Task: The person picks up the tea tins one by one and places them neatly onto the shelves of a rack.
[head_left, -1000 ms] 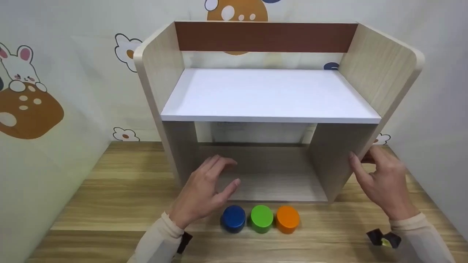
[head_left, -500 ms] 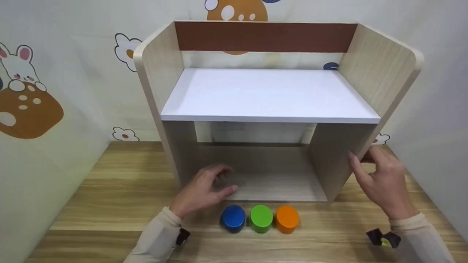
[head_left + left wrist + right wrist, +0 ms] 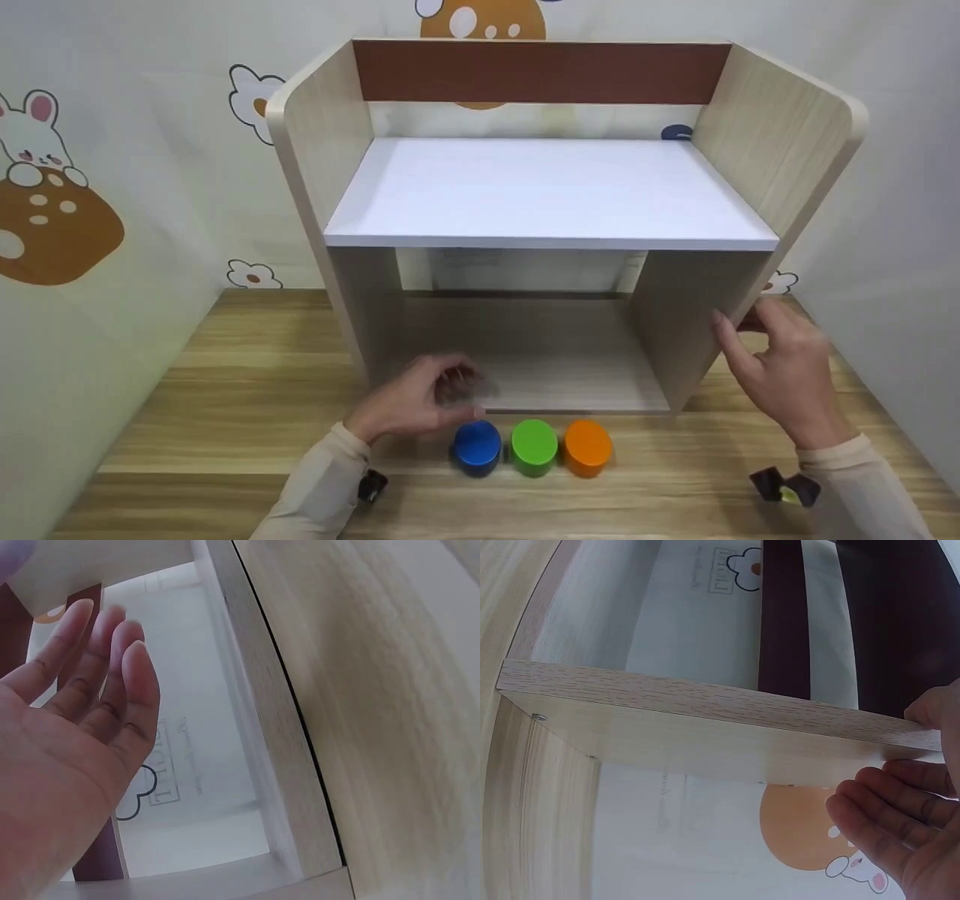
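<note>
My left hand (image 3: pixel 412 401) hovers just above and left of a blue round lidded pot (image 3: pixel 477 448), palm turned inward and fingers bent with nothing between them. Its fingertips are blurred in the head view. To the right stand a green pot (image 3: pixel 534 448) and an orange pot (image 3: pixel 588 448), in a row before a small wooden desktop shelf (image 3: pixel 551 193). My right hand (image 3: pixel 787 379) holds the front edge of the shelf's right side panel (image 3: pixel 705 701): the thumb lies on the inner face, the other fingers on the outer side.
The shelf has a white upper board, a brown back rail (image 3: pixel 540 71) and an open lower bay (image 3: pixel 562 360). It stands on a wood-grain table (image 3: pixel 225 420) before a patterned wall (image 3: pixel 172 150). A dark wrist strap (image 3: pixel 785 487) is on the right sleeve.
My left hand has come down and slightly toward me, closer to the blue pot, with its fingers bending more. The right hand stays on the side panel. The pots and shelf stand where they were.
</note>
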Motion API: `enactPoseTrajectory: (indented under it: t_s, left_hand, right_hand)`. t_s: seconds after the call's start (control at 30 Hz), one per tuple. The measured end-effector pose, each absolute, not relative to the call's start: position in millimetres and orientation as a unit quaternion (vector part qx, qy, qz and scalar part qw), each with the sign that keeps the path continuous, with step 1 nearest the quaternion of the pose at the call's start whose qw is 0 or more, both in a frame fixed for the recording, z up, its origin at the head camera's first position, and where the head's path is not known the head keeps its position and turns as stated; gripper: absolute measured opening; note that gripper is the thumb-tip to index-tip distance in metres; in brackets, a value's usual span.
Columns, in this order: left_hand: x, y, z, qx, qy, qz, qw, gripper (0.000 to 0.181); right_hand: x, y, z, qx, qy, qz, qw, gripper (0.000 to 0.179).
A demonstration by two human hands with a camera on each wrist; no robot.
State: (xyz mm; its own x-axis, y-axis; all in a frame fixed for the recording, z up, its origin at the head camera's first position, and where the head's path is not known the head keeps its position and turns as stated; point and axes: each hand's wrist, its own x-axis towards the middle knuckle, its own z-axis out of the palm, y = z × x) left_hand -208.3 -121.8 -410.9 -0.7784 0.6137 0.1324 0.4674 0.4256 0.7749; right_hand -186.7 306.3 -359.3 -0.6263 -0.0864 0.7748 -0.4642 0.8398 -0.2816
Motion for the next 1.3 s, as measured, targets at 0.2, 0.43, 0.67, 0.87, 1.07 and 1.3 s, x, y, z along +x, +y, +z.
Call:
enactPoseTrajectory:
  t_s: [0.2,0.43,0.67,0.87,1.07,1.3]
  left_hand:
    - [-208,-119,-415,0.328,0.85,0.403,0.088,0.045]
    - [-205,-115,-412,0.301,0.867,0.388,0.083,0.035]
    - [-199,-112,-406,0.265,0.895,0.353,0.062,0.035]
    - [-191,-110,-401,0.246,0.922,0.295,0.043,0.041]
    - [-183,-107,-397,0.252,0.934,0.25,0.047,0.046]
    - [-180,-102,-395,0.275,0.929,0.235,0.074,0.051]
  right_hand:
    - [-186,306,-359,0.156,-0.872,0.236,0.4,0.027]
    - [-185,306,-359,0.149,-0.876,0.237,0.393,0.028]
    - [-186,306,-359,0.149,-0.876,0.239,0.392,0.028]
    - [-187,307,-361,0.165,-0.866,0.233,0.409,0.025]
    - [-188,307,-361,0.171,-0.864,0.23,0.414,0.025]
    - [-188,307,-361,0.171,-0.864,0.23,0.413,0.024]
